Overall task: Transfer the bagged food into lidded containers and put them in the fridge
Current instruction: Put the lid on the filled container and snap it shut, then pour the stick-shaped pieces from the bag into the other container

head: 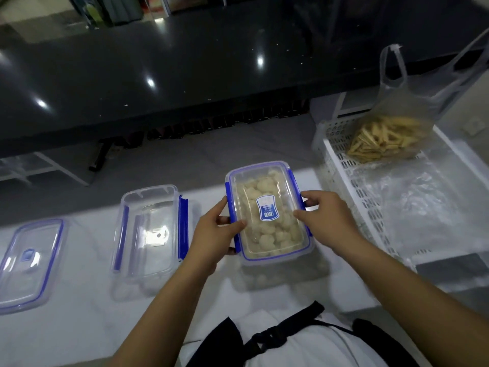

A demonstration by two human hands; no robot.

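Observation:
A clear container with a blue-edged lid (267,207) sits on the white counter, filled with pale round food pieces. My left hand (215,234) grips its left side, thumb on the lid. My right hand (324,215) holds its right side near the blue clip. To the left stands an empty clear container (149,234) with blue clips. Further left lies a loose lid (26,263) with a blue rim. A clear plastic bag of yellowish sticks (389,136) rests in a white basket at the right.
The white perforated basket (352,186) also holds crumpled empty plastic (428,197). A dark glossy counter (158,62) runs across the back, above a lower grey floor area. The white counter (79,327) extends toward me.

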